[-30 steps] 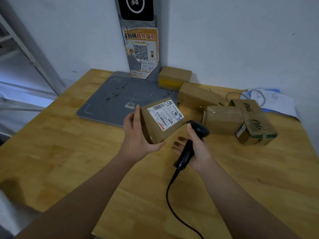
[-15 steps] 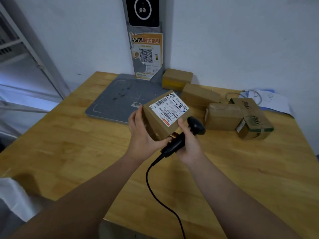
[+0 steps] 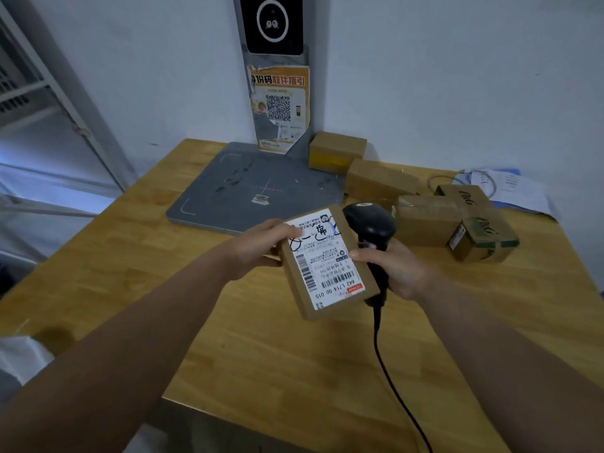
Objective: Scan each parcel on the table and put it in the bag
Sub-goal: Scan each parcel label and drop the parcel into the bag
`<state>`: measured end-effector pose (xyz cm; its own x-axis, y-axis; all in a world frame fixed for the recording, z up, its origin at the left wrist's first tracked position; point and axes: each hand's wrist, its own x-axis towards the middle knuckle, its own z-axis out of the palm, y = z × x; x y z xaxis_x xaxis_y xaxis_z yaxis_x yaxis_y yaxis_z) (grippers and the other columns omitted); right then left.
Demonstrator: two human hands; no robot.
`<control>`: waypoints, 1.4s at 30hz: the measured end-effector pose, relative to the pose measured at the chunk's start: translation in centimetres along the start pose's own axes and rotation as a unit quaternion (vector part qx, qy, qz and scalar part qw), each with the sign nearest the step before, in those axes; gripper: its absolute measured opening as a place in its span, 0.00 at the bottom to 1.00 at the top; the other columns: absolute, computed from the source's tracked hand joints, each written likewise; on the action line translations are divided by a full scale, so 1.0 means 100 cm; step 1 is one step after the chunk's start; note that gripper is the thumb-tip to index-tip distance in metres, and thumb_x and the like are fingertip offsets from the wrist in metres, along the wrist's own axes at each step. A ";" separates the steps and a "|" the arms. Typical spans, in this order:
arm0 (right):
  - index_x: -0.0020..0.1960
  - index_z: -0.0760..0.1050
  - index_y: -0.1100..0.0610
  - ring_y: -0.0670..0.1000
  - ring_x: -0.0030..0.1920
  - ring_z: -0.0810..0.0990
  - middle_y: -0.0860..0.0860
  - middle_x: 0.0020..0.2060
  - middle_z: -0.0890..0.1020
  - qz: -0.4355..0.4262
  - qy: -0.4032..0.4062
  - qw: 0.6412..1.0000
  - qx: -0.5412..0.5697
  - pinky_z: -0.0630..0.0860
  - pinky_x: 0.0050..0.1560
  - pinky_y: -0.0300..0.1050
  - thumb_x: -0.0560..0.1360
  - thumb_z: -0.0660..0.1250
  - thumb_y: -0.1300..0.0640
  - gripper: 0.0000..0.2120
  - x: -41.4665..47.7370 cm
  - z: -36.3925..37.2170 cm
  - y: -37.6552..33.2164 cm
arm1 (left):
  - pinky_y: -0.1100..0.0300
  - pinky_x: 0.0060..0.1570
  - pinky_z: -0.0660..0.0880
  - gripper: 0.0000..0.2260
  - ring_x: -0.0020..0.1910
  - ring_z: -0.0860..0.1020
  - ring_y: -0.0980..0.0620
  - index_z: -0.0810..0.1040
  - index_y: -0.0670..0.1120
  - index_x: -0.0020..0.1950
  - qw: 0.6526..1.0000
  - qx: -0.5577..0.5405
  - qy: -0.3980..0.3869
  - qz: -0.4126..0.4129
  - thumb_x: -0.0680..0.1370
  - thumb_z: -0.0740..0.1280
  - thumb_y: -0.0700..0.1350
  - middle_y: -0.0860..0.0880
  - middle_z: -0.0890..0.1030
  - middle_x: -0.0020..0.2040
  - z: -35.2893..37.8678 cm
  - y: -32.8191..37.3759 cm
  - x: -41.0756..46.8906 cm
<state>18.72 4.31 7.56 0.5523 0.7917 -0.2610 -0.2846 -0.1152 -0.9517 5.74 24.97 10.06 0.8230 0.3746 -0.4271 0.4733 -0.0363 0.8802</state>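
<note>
A small cardboard parcel (image 3: 327, 266) with a white shipping label facing up is held above the wooden table (image 3: 163, 273). My left hand (image 3: 258, 245) grips its far left edge, thumb on the label. My right hand (image 3: 397, 269) grips a black barcode scanner (image 3: 371, 227) and its thumb presses the parcel's right edge. The scanner's head stands just past the parcel's far right corner. Several more brown parcels lie at the back right: one (image 3: 336, 150) by the wall, one (image 3: 380, 183) in front of it, one (image 3: 428, 219) beside a printed box (image 3: 480, 223).
A grey scan pad (image 3: 228, 191) lies at the table's back centre under a wall device (image 3: 271, 24) and a QR poster (image 3: 281, 109). Papers (image 3: 513, 191) lie far right. The scanner cable (image 3: 392, 380) hangs over the front edge. White bag material (image 3: 23, 358) shows lower left.
The parcel has turned so its label lies flat facing me and has come nearer. My right hand with the scanner moved up against the parcel's right side.
</note>
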 end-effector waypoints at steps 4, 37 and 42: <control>0.59 0.77 0.52 0.56 0.56 0.79 0.49 0.49 0.82 0.006 0.169 0.984 0.056 0.75 0.60 0.56 0.70 0.75 0.55 0.18 0.010 0.001 0.017 | 0.54 0.53 0.77 0.29 0.54 0.78 0.51 0.62 0.48 0.71 0.982 -0.130 0.138 -0.004 0.74 0.72 0.50 0.46 0.76 0.60 0.000 -0.020 0.008; 0.59 0.77 0.60 0.58 0.53 0.83 0.58 0.52 0.84 0.016 0.111 0.992 0.064 0.79 0.57 0.55 0.74 0.70 0.60 0.14 -0.013 -0.019 0.021 | 0.51 0.66 0.72 0.36 0.60 0.79 0.49 0.69 0.45 0.70 0.991 -0.052 -0.121 -0.011 0.66 0.75 0.54 0.48 0.80 0.62 0.032 -0.038 0.000; 0.60 0.76 0.59 0.59 0.54 0.83 0.59 0.53 0.84 0.043 0.124 0.989 0.070 0.78 0.57 0.56 0.74 0.70 0.56 0.16 -0.018 -0.024 0.021 | 0.58 0.55 0.77 0.27 0.58 0.80 0.47 0.68 0.42 0.69 0.993 -0.034 -0.107 -0.031 0.74 0.72 0.48 0.45 0.80 0.61 0.044 -0.040 0.005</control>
<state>19.03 1.26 5.68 0.6918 0.6085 -0.3887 -0.4348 -0.0788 -0.8971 5.67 21.24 5.38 0.8446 0.1690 -0.5080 0.5082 0.0458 0.8600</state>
